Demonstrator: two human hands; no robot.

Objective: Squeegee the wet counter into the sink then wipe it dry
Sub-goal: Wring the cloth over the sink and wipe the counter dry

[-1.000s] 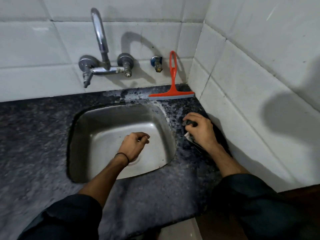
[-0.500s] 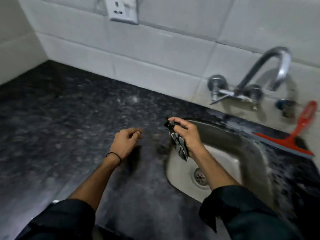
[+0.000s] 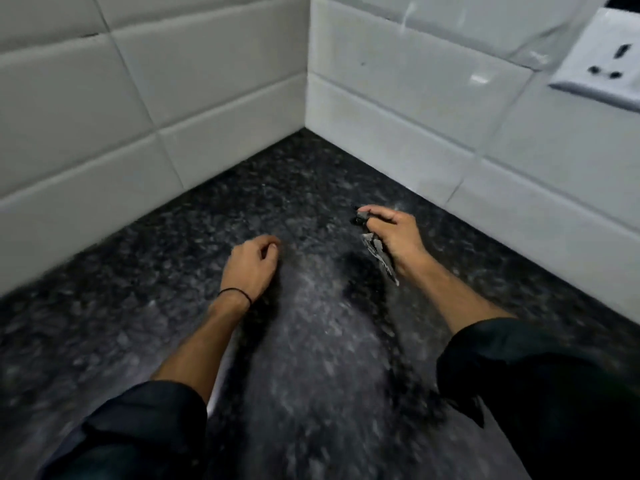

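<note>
- Right hand [image 3: 394, 240] was closed on a dark cloth [image 3: 379, 254], pinched at the top between thumb and forefinger; the rest hung below the palm, a pale edge showing.
- Cloth looked clear of the counter [image 3: 311, 341], a shadow lying just under it; whether the lowest tip touched was not clear.
- Left hand [image 3: 251, 263] was loosely curled, thumb against fingers, holding nothing; it hovered low over the counter, just beside the right, contact uncertain.
- A thin black band [image 3: 235, 293] sat on the left wrist. Dark sleeves [image 3: 540, 382] were pushed up both forearms.
- Both hands were near the corner where two tiled walls [image 3: 156, 98] met. Sink and squeegee were out of view.
- Judged step: the wipe-dry part, cloth in hand, not yet pressed flat.
- Next move would call for lowering the cloth, spreading it under the palm, and working out from the corner along the wall joints.
- Counter was dark speckled stone with a pale sheen down the middle; frame too blurred to tell wet from glare.
- A white socket plate [image 3: 599, 69] sat on the right wall. No brand, label or writing could be read anywhere.
</note>
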